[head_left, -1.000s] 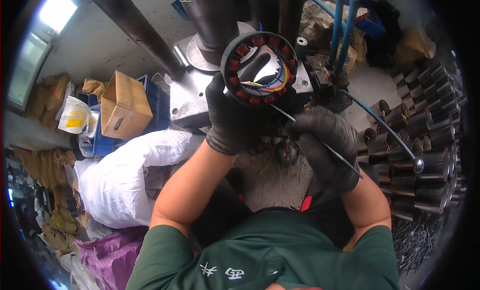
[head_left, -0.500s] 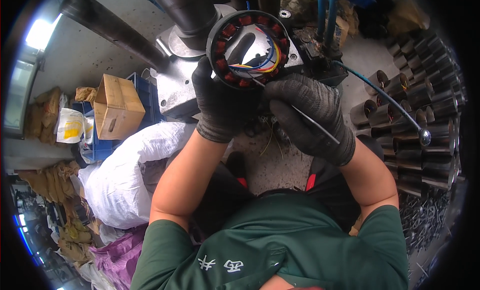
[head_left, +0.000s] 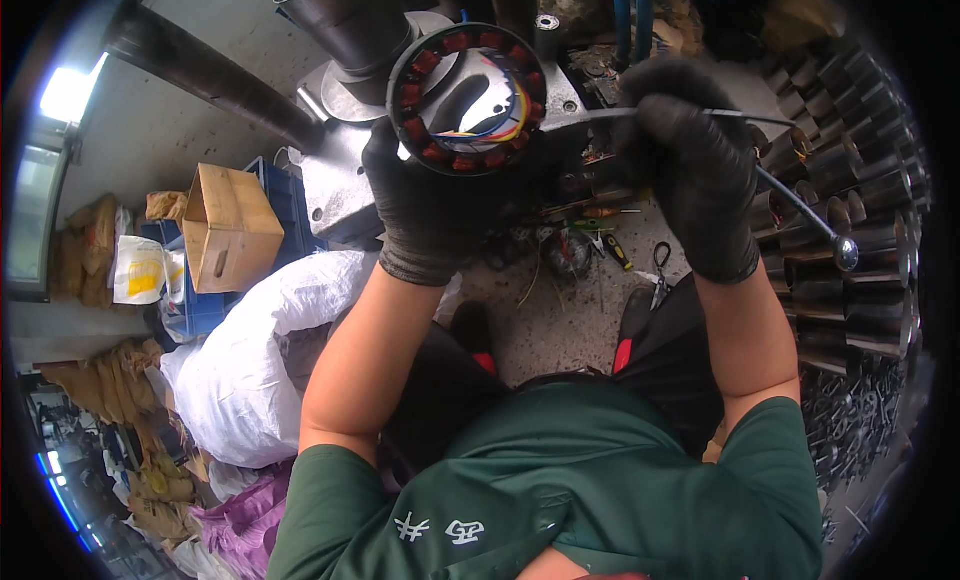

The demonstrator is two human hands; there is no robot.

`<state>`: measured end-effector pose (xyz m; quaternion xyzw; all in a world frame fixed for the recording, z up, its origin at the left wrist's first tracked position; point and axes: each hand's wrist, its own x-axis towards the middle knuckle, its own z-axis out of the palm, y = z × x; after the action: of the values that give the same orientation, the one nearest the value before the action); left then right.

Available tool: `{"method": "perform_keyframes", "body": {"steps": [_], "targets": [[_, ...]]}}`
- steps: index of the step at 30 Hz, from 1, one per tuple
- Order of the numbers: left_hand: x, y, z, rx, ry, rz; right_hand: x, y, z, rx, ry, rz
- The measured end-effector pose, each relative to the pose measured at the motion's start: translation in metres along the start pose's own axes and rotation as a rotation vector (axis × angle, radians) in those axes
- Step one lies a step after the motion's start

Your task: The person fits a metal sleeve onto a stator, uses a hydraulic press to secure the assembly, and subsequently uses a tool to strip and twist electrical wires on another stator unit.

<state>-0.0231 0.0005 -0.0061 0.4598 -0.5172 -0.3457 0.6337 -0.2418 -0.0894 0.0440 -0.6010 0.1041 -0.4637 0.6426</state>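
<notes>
My left hand (head_left: 425, 205), in a black glove, is closed around the lower rim of a ring-shaped motor stator (head_left: 408, 115). The stator is tilted toward me, with red-brown copper coils around its inner wall. Blue, yellow and red wires (head_left: 522, 115) curve along the inside of the ring. My gloved right hand (head_left: 690, 145) is raised to the right, its fingers closed on a thin grey cable (head_left: 605, 114). The cable stretches from beside the stator past the hand; the hand is partly smeared, and where the cable meets the stator is hidden.
Behind the stator stands a metal machine plate (head_left: 340, 175) with a dark cylinder (head_left: 350, 25). A cardboard box (head_left: 235, 230) and white sack (head_left: 235, 380) are at left. Many metal cylinders (head_left: 870, 270) are stacked at right, near a ball-ended lever (head_left: 846, 252). Screwdrivers (head_left: 617, 252) lie on the floor.
My right hand has moved away from the stator, up and to the right, drawing the grey cable out sideways. The stator in my left hand has shifted slightly left. Tools on the floor are uncovered.
</notes>
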Motion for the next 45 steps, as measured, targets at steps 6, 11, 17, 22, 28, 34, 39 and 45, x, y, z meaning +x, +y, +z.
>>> {"method": "perform_keyframes", "body": {"steps": [6, 11, 17, 22, 28, 34, 39, 45], "targets": [[0.006, -0.01, -0.022, -0.568, 0.151, -0.057, 0.031, 0.064, -0.053, -0.81, 0.034, -0.268], [0.013, -0.007, -0.044, 0.426, 0.253, 0.227, 0.044, 0.137, -0.057, -0.982, -0.027, -0.167], [0.014, -0.004, -0.027, 0.471, 0.315, 0.266, 0.065, 0.18, -0.066, -1.364, -0.045, -0.157], [0.025, 0.007, -0.029, 0.691, 0.394, 0.531, 0.061, 0.183, -0.068, -1.443, -0.123, -0.063], [0.063, 0.045, -0.079, 0.907, 0.41, 0.709, 0.051, 0.162, -0.043, -1.444, -0.228, 0.096], [0.155, 0.081, -0.122, 1.068, 0.578, 0.652, 0.036, 0.149, -0.051, -1.435, -0.267, 0.125], [0.185, 0.101, -0.122, 1.041, 0.476, 0.25, 0.024, 0.148, -0.055, -1.418, -0.282, 0.179], [0.196, 0.09, -0.143, 1.061, 0.433, 0.077, 0.017, 0.145, -0.06, -1.412, -0.295, 0.157]]}}
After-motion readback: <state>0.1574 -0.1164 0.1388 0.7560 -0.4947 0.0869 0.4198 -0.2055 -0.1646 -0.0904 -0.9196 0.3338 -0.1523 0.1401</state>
